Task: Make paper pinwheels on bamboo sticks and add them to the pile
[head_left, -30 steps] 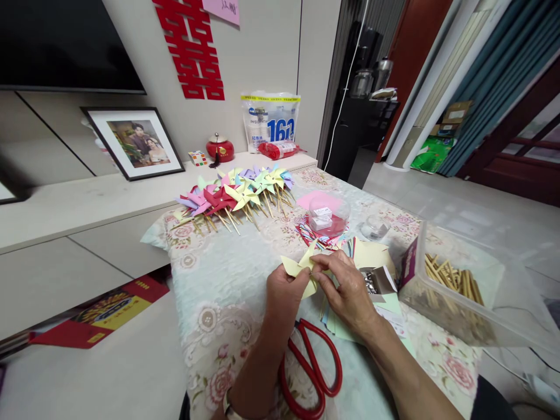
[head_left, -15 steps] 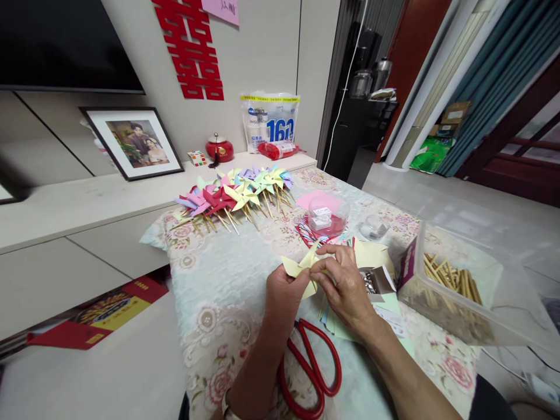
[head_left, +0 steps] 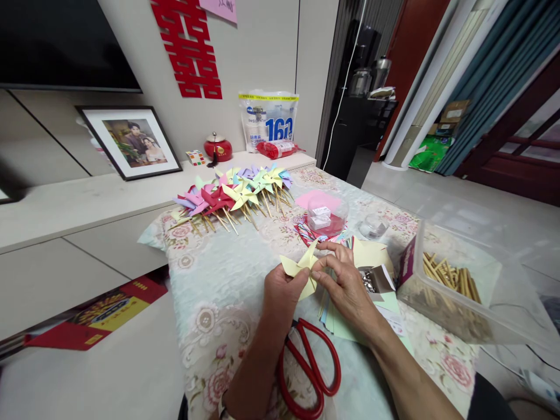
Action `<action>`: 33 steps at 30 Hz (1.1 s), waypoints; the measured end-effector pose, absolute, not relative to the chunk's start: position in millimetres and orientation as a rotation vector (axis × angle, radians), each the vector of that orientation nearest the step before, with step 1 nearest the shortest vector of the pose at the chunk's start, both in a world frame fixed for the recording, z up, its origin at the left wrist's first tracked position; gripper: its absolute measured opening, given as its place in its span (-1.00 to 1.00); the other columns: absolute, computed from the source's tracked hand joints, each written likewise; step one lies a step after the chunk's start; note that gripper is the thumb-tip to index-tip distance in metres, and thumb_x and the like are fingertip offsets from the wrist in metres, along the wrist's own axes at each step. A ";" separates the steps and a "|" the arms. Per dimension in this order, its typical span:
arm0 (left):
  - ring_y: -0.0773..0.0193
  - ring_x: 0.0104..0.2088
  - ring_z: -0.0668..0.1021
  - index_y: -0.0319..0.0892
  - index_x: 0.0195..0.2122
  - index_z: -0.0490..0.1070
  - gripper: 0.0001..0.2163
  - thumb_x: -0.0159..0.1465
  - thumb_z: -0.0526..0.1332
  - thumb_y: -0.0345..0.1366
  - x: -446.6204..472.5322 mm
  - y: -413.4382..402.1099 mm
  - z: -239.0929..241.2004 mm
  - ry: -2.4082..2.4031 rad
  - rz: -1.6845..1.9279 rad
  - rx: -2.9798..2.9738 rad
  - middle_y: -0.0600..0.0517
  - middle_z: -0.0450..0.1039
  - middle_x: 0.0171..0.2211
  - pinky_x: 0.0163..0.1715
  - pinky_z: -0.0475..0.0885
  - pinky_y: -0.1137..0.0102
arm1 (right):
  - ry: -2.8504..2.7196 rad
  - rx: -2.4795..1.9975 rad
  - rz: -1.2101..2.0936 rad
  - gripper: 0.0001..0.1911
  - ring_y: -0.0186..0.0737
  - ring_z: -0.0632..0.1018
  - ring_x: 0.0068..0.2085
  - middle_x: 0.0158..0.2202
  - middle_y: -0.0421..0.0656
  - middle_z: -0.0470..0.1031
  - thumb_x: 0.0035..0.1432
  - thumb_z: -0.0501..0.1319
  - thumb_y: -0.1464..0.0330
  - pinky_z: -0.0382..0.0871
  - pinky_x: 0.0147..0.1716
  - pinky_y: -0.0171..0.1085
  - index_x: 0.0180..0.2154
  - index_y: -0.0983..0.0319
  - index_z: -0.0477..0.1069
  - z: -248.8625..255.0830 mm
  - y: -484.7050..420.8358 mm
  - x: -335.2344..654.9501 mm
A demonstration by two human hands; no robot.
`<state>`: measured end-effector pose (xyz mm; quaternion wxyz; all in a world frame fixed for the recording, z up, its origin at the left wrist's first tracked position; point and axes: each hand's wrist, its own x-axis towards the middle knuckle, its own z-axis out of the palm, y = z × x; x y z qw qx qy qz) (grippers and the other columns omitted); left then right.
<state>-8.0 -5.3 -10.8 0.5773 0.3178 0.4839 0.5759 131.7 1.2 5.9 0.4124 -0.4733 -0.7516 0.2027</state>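
A pale yellow paper pinwheel (head_left: pixel 291 266), its corners folded toward the middle, is held over the table. My left hand (head_left: pixel 282 289) grips it from the left, thumb near the centre. My right hand (head_left: pixel 343 283) pinches it at the centre and right side, fingers bent. Whether a pin sits under the fingertips I cannot tell. Red-handled scissors (head_left: pixel 335 364) lie below my wrists, blades hidden under my left arm. Beside my right hand, a small open box (head_left: pixel 371 281) holds shiny metal pieces on green paper sheets (head_left: pixel 389 300).
Finished pinwheels on sticks (head_left: pixel 238 195) lie in a pile at the table's far left. A clear plastic bin (head_left: pixel 441 315) with short wooden sticks stands right. Beyond my hands are a clear round tub (head_left: pixel 335 216) and a small clear container (head_left: pixel 374 226).
The view has shifted very slightly. Both hands keep their hold on the yellow pinwheel, and the right fingers have moved only a little at its centre.
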 end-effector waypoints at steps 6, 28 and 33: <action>0.15 -0.42 0.61 -0.27 -0.26 0.61 -0.70 -0.03 0.42 -0.25 -7.8 -5.5 -11.6 1.100 1.332 0.738 0.00 0.61 -0.46 -0.40 0.45 0.38 | -1.879 -1.195 0.548 -0.87 0.03 0.33 0.15 0.07 -0.06 0.37 0.26 0.22 0.39 0.19 0.13 0.10 -0.37 0.15 0.48 5.6 1.0 132.8; 0.19 -0.47 0.59 -0.29 -0.28 0.59 -0.72 -0.01 0.41 -0.26 -9.6 -5.0 -15.6 1.114 1.307 0.753 0.01 0.61 -0.47 -0.43 0.44 0.40 | -1.826 -1.186 0.619 -0.86 -0.01 0.36 0.10 -0.02 -0.09 0.41 0.23 0.23 0.40 0.16 0.11 0.02 -0.41 0.16 0.46 6.6 1.6 132.2; 0.19 -0.47 0.58 -0.30 -0.26 0.59 -0.69 -0.01 0.42 -0.23 -8.9 -5.1 -15.9 1.091 1.300 0.741 0.00 0.61 -0.46 -0.43 0.44 0.39 | -1.783 -1.206 0.694 -0.87 0.00 0.36 0.10 -0.02 -0.08 0.41 0.20 0.24 0.40 0.14 0.12 0.02 -0.42 0.17 0.46 6.2 2.3 132.9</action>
